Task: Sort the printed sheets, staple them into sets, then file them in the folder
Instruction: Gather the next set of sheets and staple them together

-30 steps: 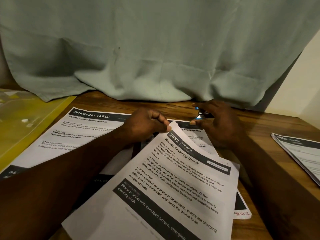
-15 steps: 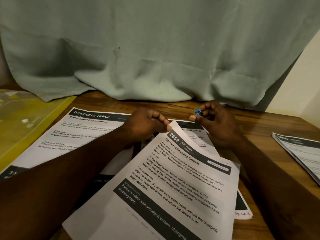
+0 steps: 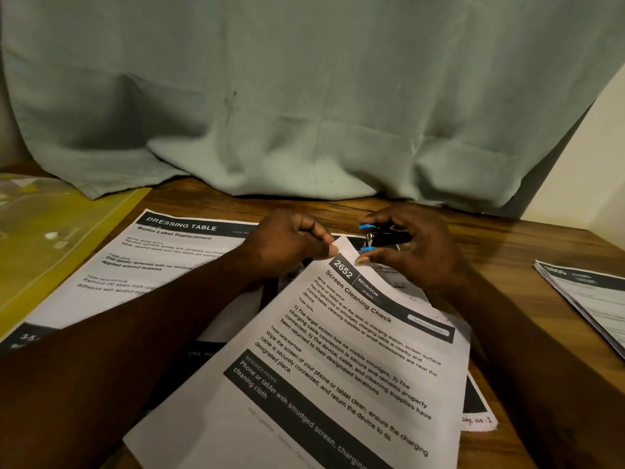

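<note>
- Since a second ago the right hand has lifted the small black stapler with blue tips off the brown wooden bench — fingers curled round it.
- Stapler's mouth faces the top corner of the white printed "Screen Cleaning Check" sheet.
- Left hand pinches that corner; the sheet lies over other printed sheets.
- Yellow plastic folder lies far left.

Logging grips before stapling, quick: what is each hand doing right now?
Left hand: pinches the top corner of the Screen Cleaning Check sheet.
Right hand: grips the small black-and-blue stapler.
</note>
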